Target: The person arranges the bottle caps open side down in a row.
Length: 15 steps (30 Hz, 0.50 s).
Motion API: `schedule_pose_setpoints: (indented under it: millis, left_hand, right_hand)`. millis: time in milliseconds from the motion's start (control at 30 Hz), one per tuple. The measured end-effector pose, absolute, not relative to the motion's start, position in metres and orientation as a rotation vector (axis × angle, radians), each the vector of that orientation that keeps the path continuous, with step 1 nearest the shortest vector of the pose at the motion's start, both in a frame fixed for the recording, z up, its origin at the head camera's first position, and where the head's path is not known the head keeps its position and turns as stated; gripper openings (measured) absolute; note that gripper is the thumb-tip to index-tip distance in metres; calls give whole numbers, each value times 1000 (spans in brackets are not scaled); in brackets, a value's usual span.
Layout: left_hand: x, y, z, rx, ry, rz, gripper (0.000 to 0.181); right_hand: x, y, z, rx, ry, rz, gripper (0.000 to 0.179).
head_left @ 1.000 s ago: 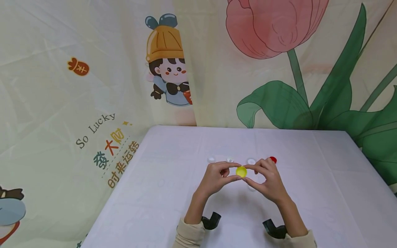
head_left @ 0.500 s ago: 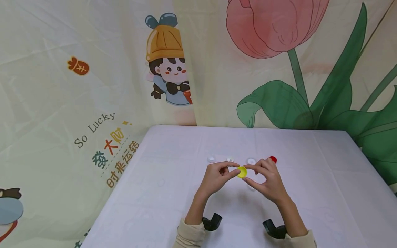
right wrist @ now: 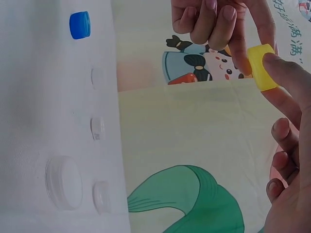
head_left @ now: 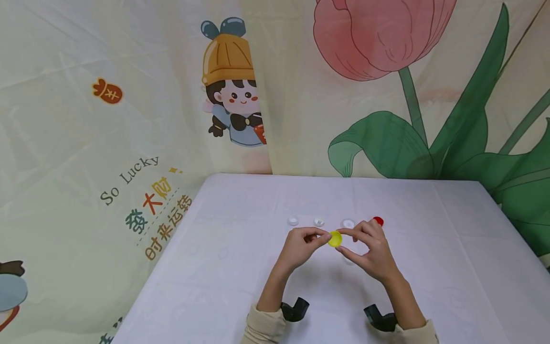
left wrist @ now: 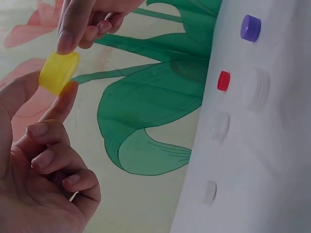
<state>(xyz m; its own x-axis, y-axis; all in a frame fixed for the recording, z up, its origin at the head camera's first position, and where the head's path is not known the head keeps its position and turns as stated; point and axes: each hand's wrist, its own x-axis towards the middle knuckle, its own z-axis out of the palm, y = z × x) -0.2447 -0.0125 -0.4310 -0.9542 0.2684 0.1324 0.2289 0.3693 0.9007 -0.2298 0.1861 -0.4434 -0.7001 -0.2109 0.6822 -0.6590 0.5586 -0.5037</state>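
Note:
A yellow bottle cap (head_left: 335,239) is held up above the white table, between both hands. The left hand (head_left: 302,246) pinches its left side with thumb and index finger. From the other side, the right hand (head_left: 371,248) grips the cap between thumb and index finger. Up close in the left wrist view, the yellow cap (left wrist: 59,73) stands on edge with its side wall showing. The remaining fingers of the left hand (left wrist: 46,179) are curled in. In the right wrist view, the right thumb lies across the yellow cap (right wrist: 261,68).
White caps (head_left: 318,222) and a red cap (head_left: 378,221) lie beyond the hands on the white table (head_left: 240,239). The left wrist view shows a purple cap (left wrist: 250,28). A blue cap (right wrist: 80,25) and a large clear lid (right wrist: 64,183) appear in the right wrist view.
The left thumb has shifted up onto the yellow cap's face, and its index finger has drawn back slightly. The right hand and the cap stay almost in place.

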Motion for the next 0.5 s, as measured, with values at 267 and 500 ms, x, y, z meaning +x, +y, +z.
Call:
schedule_pose_setpoints:
  millis: [267, 500]
  left_hand:
    - [-243, -13, -427, 433, 2516, 1722, 27]
    - [-246, -12, -431, 423, 2519, 1742, 22]
  right_hand:
    - [-231, 185, -448, 712, -2198, 1020, 40]
    - [-232, 183, -447, 704, -2212, 1013, 40]
